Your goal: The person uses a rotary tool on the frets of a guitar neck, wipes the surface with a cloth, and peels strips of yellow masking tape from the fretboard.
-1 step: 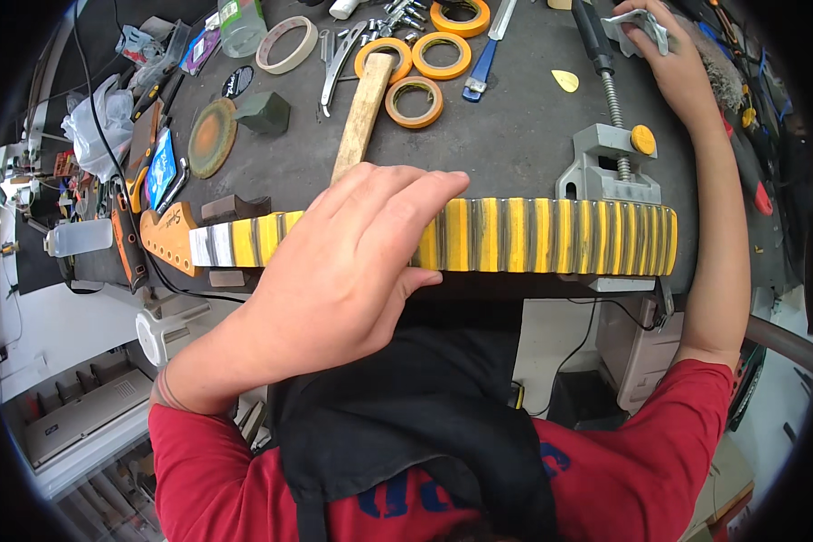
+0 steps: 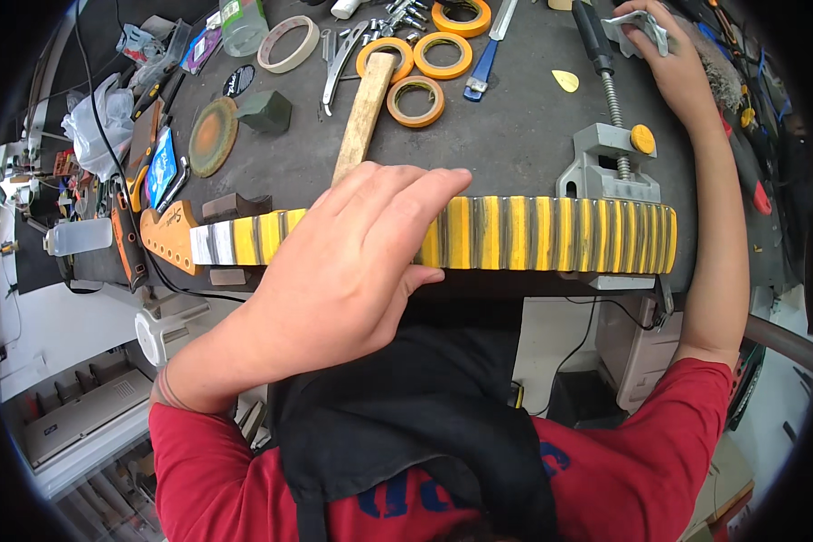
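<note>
A guitar neck (image 2: 551, 233) lies along the front edge of the dark workbench (image 2: 506, 135). Its fingerboard is masked with yellow tape strips between the frets, and its orange headstock (image 2: 167, 237) points left. My left hand (image 2: 352, 262) lies flat across the middle of the neck, fingers stretched out and thumb at the near edge. My right hand (image 2: 677, 68) reaches to the far right back of the bench and is closed on a pale crumpled cloth (image 2: 643, 27). A grey bench clamp (image 2: 605, 158) with a yellow knob sits against the neck's right part.
A wooden-handled tool (image 2: 363, 108), several orange tape rolls (image 2: 415, 99), a yellow pick (image 2: 565, 79) and a round orange-green disc (image 2: 212, 135) lie on the bench behind the neck. Bags, tools and a clear bottle (image 2: 81, 237) crowd the left side.
</note>
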The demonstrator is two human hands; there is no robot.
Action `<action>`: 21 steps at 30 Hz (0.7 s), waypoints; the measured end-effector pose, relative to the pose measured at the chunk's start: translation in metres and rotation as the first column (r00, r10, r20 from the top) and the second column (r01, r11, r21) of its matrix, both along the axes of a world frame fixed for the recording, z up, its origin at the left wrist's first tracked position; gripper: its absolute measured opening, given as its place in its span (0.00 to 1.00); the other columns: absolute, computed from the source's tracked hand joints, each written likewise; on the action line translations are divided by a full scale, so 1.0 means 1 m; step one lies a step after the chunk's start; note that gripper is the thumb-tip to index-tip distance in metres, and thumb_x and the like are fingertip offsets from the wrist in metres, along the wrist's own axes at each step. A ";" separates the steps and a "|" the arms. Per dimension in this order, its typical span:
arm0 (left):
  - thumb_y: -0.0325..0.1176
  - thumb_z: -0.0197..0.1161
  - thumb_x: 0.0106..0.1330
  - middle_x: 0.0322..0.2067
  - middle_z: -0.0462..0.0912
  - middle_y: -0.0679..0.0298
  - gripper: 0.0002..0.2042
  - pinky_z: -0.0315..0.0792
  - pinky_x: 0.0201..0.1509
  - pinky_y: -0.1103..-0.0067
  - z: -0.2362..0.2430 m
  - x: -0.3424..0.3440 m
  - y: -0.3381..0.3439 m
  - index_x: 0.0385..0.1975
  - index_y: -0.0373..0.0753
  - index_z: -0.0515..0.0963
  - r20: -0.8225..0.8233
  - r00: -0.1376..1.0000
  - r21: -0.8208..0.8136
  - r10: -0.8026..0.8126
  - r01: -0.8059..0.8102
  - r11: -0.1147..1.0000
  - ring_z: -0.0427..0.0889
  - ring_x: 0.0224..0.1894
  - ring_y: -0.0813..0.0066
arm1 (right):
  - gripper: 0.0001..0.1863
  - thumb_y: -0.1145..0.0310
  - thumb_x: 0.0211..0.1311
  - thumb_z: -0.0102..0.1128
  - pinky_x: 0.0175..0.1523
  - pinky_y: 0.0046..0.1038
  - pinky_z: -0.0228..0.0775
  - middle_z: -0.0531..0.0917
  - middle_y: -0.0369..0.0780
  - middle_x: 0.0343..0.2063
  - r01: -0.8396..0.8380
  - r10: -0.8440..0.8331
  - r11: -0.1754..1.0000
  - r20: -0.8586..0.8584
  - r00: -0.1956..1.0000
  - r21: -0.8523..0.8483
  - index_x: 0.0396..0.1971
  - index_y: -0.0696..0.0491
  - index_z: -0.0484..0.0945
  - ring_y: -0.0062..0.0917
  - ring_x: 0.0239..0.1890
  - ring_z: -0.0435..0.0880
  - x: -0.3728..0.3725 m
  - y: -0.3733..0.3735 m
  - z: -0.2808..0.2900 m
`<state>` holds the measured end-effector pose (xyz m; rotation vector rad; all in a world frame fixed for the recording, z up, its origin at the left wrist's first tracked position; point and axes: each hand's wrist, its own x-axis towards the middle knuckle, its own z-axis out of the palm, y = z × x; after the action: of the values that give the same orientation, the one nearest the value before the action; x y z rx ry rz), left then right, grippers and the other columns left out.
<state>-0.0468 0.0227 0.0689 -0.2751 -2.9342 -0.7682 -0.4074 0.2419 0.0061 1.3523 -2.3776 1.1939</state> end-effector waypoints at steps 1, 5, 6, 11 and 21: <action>0.21 0.79 0.56 0.57 0.84 0.49 0.42 0.77 0.64 0.57 0.000 0.000 0.001 0.75 0.34 0.71 0.015 1.000 -0.010 0.000 0.000 1.000 0.83 0.58 0.42 | 0.04 0.74 0.74 0.63 0.60 0.33 0.75 0.82 0.40 0.40 0.001 -0.001 1.000 -0.008 1.000 0.003 0.43 0.56 0.84 0.31 0.48 0.84 -0.018 0.008 -0.010; 0.24 0.78 0.60 0.59 0.83 0.52 0.42 0.78 0.66 0.57 -0.003 0.002 0.009 0.78 0.37 0.70 -0.055 0.997 -0.107 0.048 -0.053 0.993 0.83 0.60 0.49 | 0.11 0.72 0.83 0.60 0.68 0.27 0.72 0.89 0.37 0.54 -0.039 0.035 0.999 0.082 0.996 0.038 0.58 0.52 0.83 0.25 0.59 0.85 -0.044 0.018 -0.033; 0.24 0.78 0.60 0.59 0.83 0.52 0.42 0.78 0.66 0.57 -0.011 0.004 0.015 0.78 0.37 0.70 -0.062 0.996 -0.112 0.061 -0.067 0.991 0.83 0.60 0.49 | 0.11 0.74 0.83 0.57 0.67 0.29 0.74 0.90 0.39 0.52 -0.021 0.021 1.000 0.056 0.998 0.004 0.57 0.52 0.84 0.26 0.57 0.87 -0.041 0.014 -0.032; 0.36 0.65 0.75 0.53 0.83 0.62 0.16 0.77 0.68 0.58 -0.062 0.011 0.055 0.60 0.43 0.81 -0.520 0.643 -0.233 -0.563 0.527 0.817 0.84 0.60 0.63 | 0.11 0.70 0.85 0.56 0.66 0.28 0.73 0.89 0.39 0.51 0.110 -0.110 0.993 -0.016 0.994 -0.037 0.58 0.51 0.84 0.25 0.57 0.86 -0.052 0.019 -0.045; 0.36 0.65 0.66 0.26 0.87 0.63 0.08 0.80 0.42 0.68 -0.132 0.020 0.035 0.31 0.38 0.85 -0.146 0.605 -0.250 -0.783 0.743 0.621 0.89 0.34 0.62 | 0.16 0.60 0.87 0.60 0.66 0.30 0.75 0.89 0.43 0.52 0.321 -0.327 0.945 -0.104 0.939 -0.070 0.60 0.55 0.83 0.28 0.57 0.87 -0.050 0.012 -0.043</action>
<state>-0.0272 0.0578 -0.0626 -1.6091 -2.5502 -0.4748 -0.4569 0.2540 -0.0373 0.9362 -2.3516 1.0461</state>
